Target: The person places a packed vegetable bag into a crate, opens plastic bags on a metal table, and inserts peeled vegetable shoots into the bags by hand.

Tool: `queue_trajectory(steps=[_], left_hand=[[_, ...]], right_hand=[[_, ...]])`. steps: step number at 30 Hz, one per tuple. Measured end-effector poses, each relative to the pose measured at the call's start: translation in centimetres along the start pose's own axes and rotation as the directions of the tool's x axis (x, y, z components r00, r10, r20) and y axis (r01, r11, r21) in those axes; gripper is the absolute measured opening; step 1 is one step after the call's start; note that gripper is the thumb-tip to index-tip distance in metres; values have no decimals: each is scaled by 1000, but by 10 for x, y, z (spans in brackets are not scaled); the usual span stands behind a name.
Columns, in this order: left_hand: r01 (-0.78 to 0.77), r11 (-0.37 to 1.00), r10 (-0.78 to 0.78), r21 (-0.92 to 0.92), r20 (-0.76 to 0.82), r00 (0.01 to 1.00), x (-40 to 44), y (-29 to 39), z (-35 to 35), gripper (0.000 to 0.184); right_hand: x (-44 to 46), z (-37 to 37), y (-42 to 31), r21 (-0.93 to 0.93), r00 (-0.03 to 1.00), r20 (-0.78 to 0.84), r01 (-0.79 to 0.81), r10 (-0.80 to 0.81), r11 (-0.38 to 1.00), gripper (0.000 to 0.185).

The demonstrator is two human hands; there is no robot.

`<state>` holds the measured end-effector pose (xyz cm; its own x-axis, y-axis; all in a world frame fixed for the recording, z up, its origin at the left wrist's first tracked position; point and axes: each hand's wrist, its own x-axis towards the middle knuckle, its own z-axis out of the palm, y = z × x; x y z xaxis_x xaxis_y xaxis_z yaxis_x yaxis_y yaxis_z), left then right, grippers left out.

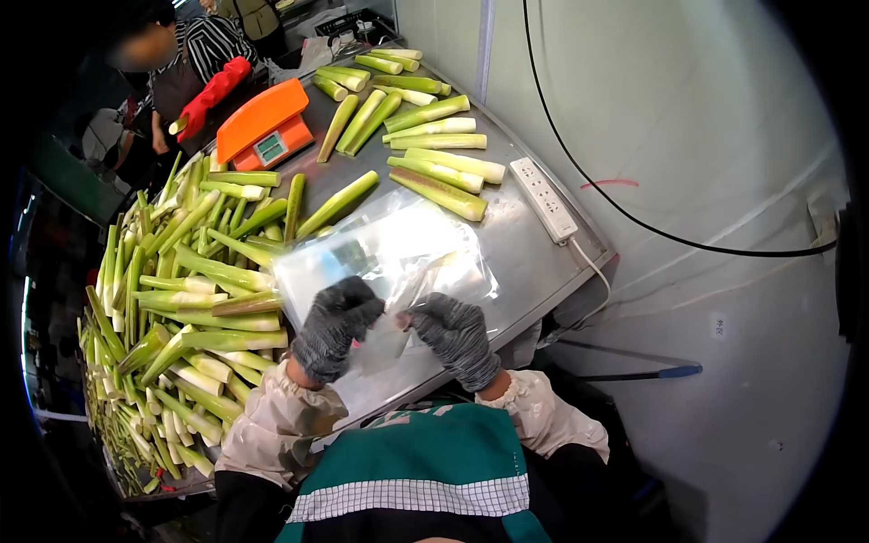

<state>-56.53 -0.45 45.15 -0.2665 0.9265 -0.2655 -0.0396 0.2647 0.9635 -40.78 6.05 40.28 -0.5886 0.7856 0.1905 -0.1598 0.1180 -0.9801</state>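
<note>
My left hand [339,328], in a grey knit glove, has its fingers closed on the near edge of a clear plastic bag [398,240]. Facing it, my right hand [453,337] wears a matching glove and pinches the same edge with thumb and fingers. The bag's film spreads forward from both hands over the metal table [520,271], and glare hides some of its outline. To the left of my left hand lies a large heap of green-and-white stalks [213,312] that look like water bamboo shoots. Beyond the bag, more shoots [444,167] lie in small groups.
An orange digital scale [264,128] stands at the far left of the table. Along the right edge lies a white power strip [543,199] with its cord hanging down. A black cable [597,185] runs along the wall. Across the table is a person in red gloves [215,98].
</note>
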Motion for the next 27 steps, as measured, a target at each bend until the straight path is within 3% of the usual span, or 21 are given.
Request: queue_trajectory(steps=[2,4,5,6,8,10,11,12,13,14,15,16,17,18,19,20,21,22,23,24,27], left_hand=[[-160,961,205,225,-193,960,-6,2,-3,4],[-259,740,538,620,-315,782,-21,10,-9,1],[-235,649,630,724,-337,700,-30,14,-16,3],[-192,550,716,813,-340,610,-40,19,-21,5],[-105,528,771,843,-424,476,-58,45,-19,10],[-72,323,902,944,-284,325,-63,56,-9,16],[-48,448,785,893,-367,498,-71,63,2,22],[-134,428,807,894,-311,502,-61,63,9,23],[-116,295,762,948,-161,627,-54,65,9,21],[-116,156,676,981,-20,737,-47,67,8,19],[-82,77,666,994,10,746,-39,67,10,16],[-66,117,597,991,-17,802,-37,74,6,16],[-52,94,726,994,-33,687,-33,72,-1,16],[-35,70,828,997,-38,559,-33,68,-13,16],[38,2,836,999,-22,549,-40,49,-38,21],[-16,343,814,939,-288,504,-41,61,-46,18],[-123,629,733,768,-533,423,-41,73,-53,16],[61,640,675,766,-598,432,-53,87,-63,11],[203,557,717,805,-590,371,-60,96,-72,10],[291,567,729,771,-634,259,-64,101,-73,11],[228,621,719,750,-661,214,-71,96,-73,10]], right_hand=[[4,5,-6,-87,998,47,-35,39,996,11],[10,9,-7,149,987,133,73,-93,986,12],[12,6,-15,272,977,197,24,-80,962,12],[15,5,-15,268,976,202,22,-78,963,12],[22,1,-15,382,926,337,29,-169,924,13],[16,3,-8,449,918,397,-191,-4,873,16],[19,0,-7,327,906,418,-81,-67,942,18],[21,-6,-5,319,891,453,-179,17,931,19],[24,-11,-3,306,869,485,-276,100,911,22],[37,-30,-4,30,738,650,-263,181,964,21],[54,-56,-4,-239,579,759,-178,298,955,20],[70,-84,14,-240,508,832,-37,226,970,21],[83,-104,18,-335,637,666,-209,387,919,25],[113,-109,29,-468,796,471,-141,381,872,35],[144,-114,40,-612,909,229,-144,348,778,47],[174,-120,52,-705,956,-13,-217,294,675,60],[205,-119,78,-771,992,28,-55,121,634,74],[237,-113,109,-878,989,128,76,79,472,84],[258,-87,96,-966,945,98,15,313,259,95],[274,-73,108,-986,920,144,101,366,134,102],[305,-45,130,-987,864,152,159,481,27,101]])
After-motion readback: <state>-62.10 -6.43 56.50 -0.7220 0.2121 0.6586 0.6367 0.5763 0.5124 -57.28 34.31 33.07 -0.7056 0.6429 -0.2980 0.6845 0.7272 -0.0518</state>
